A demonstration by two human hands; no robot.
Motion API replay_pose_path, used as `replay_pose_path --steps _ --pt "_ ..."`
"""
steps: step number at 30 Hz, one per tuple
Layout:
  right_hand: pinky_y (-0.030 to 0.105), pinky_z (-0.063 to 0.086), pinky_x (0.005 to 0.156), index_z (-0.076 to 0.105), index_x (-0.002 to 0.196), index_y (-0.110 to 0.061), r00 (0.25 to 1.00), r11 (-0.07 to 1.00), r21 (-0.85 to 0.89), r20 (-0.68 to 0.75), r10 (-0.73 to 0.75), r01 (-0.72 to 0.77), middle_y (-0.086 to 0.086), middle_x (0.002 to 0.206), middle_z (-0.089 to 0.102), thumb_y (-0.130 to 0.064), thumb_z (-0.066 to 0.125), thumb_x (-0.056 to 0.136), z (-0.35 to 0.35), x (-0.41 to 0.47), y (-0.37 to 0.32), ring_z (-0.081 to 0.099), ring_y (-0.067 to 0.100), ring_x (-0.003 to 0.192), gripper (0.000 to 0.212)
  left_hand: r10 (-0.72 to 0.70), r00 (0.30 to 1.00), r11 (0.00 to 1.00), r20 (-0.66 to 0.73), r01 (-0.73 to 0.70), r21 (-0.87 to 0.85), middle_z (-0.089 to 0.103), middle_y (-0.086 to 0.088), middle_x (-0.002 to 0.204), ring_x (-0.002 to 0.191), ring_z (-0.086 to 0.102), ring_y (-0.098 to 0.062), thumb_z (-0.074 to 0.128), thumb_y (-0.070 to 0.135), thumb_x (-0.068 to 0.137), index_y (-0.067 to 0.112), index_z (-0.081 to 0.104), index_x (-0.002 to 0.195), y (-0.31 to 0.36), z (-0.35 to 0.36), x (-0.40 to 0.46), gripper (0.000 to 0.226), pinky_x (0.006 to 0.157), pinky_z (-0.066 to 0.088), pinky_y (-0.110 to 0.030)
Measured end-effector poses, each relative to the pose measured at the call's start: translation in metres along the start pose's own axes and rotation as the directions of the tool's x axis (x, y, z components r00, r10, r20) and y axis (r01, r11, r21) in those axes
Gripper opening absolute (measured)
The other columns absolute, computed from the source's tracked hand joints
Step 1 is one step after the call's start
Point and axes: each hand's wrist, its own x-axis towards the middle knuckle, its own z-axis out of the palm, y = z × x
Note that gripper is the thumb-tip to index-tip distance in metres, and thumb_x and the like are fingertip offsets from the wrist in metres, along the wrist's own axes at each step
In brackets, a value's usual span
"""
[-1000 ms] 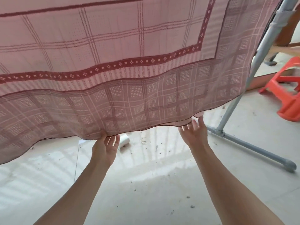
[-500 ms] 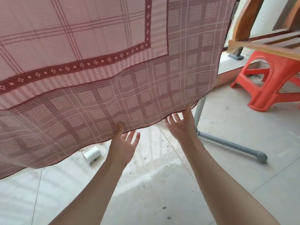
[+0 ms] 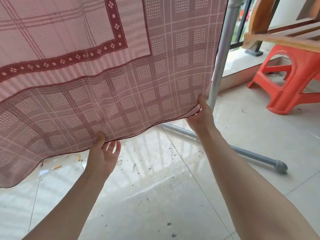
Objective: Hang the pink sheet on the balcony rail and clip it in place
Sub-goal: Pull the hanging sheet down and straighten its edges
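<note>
A pale tiled floor [image 3: 155, 196], littered with small debris, runs under a grey pipe stand [image 3: 223, 49], with an orange plastic stool [image 3: 290, 80] beyond it. The pink sheet [image 3: 103, 66] hangs in front of the stand, its lower hem lifted toward the camera. The left hand [image 3: 102, 156] pinches the hem, thumb on top. The right hand [image 3: 201, 115] grips the sheet's lower right corner, just beside the stand's upright.
</note>
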Motion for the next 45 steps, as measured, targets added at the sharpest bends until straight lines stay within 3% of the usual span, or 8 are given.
replay_pose_path --steps 5,9,15,27,32,36,39,45 --pt "0.032 0.052 0.082 0.06 0.101 0.001 0.991 0.994 0.051 -0.095 -0.094 0.099 0.006 0.085 0.073 -0.003 0.047 0.094 -0.016 0.006 -0.013 0.07 0.016 0.079 0.015 -0.025 1.0 1.0 0.009 0.025 0.004 0.065 0.006 0.084 0.095 0.061 -0.012 0.062 0.022 0.087 0.02 0.061 0.086 -0.004 0.0 0.002 0.002 0.073 0.05 -0.032" --pt "0.03 0.053 0.076 0.056 0.104 0.007 0.973 0.992 0.068 -0.211 -0.09 0.106 0.013 0.09 0.063 0.001 0.052 0.091 -0.026 0.006 -0.014 0.063 0.02 0.078 0.014 -0.034 0.999 0.999 0.033 0.034 0.015 0.064 0.005 0.09 0.098 0.061 -0.013 0.063 0.022 0.085 0.02 0.061 0.089 -0.013 0.002 0.001 0.004 0.075 0.05 -0.032" --pt "0.024 0.054 0.053 0.054 0.076 -0.001 0.953 0.983 0.138 -0.291 -0.078 0.123 0.005 0.053 0.058 0.001 0.051 0.092 -0.04 0.01 -0.029 0.052 0.015 0.057 0.016 -0.025 0.999 0.996 0.041 0.022 0.085 0.067 0.006 0.089 0.094 0.064 -0.011 0.062 0.016 0.085 0.019 0.062 0.087 -0.021 0.008 0.003 0.004 0.073 0.049 -0.027" --pt "0.041 0.052 0.091 0.058 0.099 0.003 0.927 0.986 0.148 -0.374 -0.019 0.08 0.013 0.093 0.066 -0.003 0.062 0.087 -0.03 0.014 -0.034 0.065 0.023 0.085 0.014 0.029 0.999 0.984 -0.027 -0.023 0.179 0.069 0.007 0.073 0.082 0.064 -0.009 0.058 0.01 0.088 0.016 0.061 0.087 -0.03 0.003 -0.001 0.007 0.074 0.047 -0.026" --pt "0.034 0.054 0.081 0.057 0.106 0.007 0.899 0.979 0.153 -0.434 -0.059 0.138 0.021 0.122 0.061 0.001 0.06 0.087 -0.019 0.001 -0.034 0.06 0.028 0.113 0.02 0.01 1.0 0.983 -0.026 -0.005 0.185 0.062 0.004 0.085 0.082 0.061 -0.011 0.056 0.01 0.089 0.017 0.06 0.086 -0.027 0.009 -0.007 0.008 0.074 0.046 -0.027" --pt "0.016 0.052 0.074 0.045 0.132 0.006 0.929 0.99 0.056 -0.357 -0.1 0.129 0.014 0.107 0.064 -0.003 0.052 0.093 -0.019 -0.005 -0.037 0.064 0.017 0.1 0.041 -0.017 1.0 0.991 0.017 0.015 0.135 0.068 0.006 0.079 0.084 0.063 -0.011 0.057 0.007 0.088 0.017 0.06 0.086 -0.028 0.007 -0.01 0.01 0.072 0.047 -0.028" --pt "0.031 0.047 0.095 0.048 0.124 0.01 0.905 0.972 0.125 -0.403 -0.133 0.199 0.021 0.111 0.063 0.005 0.054 0.089 -0.028 -0.002 -0.038 0.062 0.028 0.105 0.035 -0.009 1.0 0.99 -0.007 0.01 0.142 0.07 0.009 0.065 0.081 0.063 -0.01 0.058 0.006 0.087 0.016 0.061 0.083 -0.03 0.007 -0.011 0.012 0.073 0.046 -0.026" --pt "0.035 0.051 0.087 0.051 0.113 0.007 0.904 0.961 -0.23 -0.36 -0.231 0.154 0.017 0.09 0.061 0.001 0.06 0.088 -0.032 -0.011 -0.032 0.063 0.024 0.082 0.028 -0.058 0.998 0.979 0.006 0.056 0.194 0.07 0.005 0.072 0.082 0.063 -0.014 0.059 0.012 0.088 0.014 0.061 0.081 -0.023 -0.003 -0.009 0.007 0.076 0.046 -0.03"
